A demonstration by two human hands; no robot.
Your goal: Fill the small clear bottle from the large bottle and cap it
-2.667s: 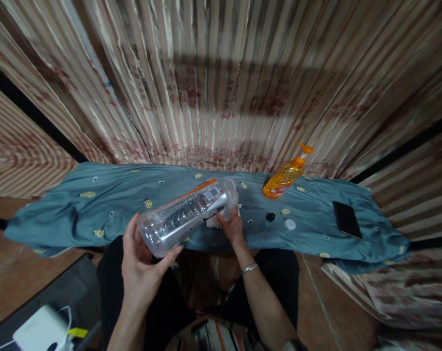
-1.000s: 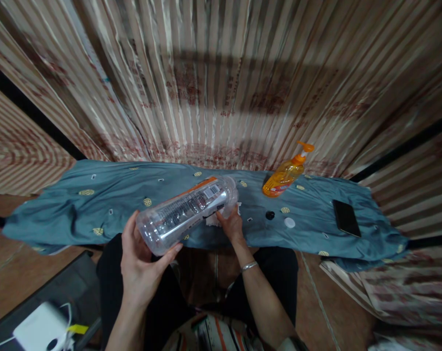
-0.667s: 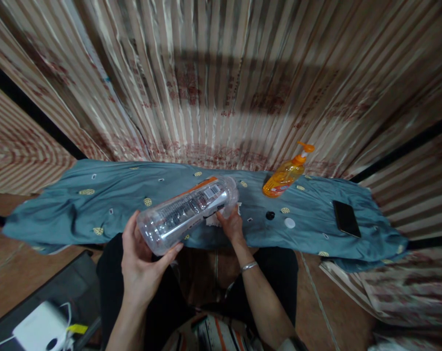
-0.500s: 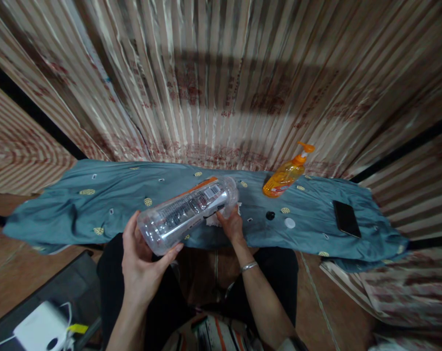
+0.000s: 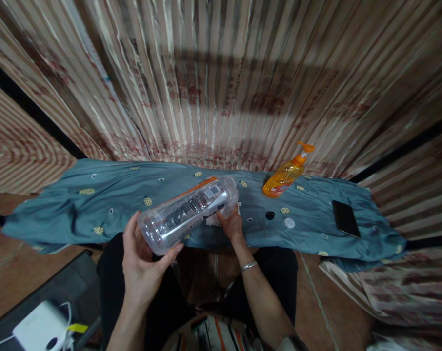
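Note:
A large clear plastic bottle (image 5: 188,209) with a printed label lies tilted between my hands, its neck pointing up and to the right. My left hand (image 5: 142,261) grips the bottle's base. At the neck end my right hand (image 5: 231,223) is closed around the bottle's side, and some of its fingers are hidden behind the plastic. A crumpled white tissue (image 5: 213,220) shows beneath the bottle beside my right hand; whether the hand touches it I cannot tell. To the right, a small black cap (image 5: 270,215) and a white disc (image 5: 289,223) lie on the cloth.
The long narrow table has a teal cloth (image 5: 122,185) over it. An orange pump bottle (image 5: 284,176) stands at the back right, and a black phone (image 5: 346,218) lies farther right. A striped curtain (image 5: 213,97) hangs behind. A white device (image 5: 41,326) sits at lower left.

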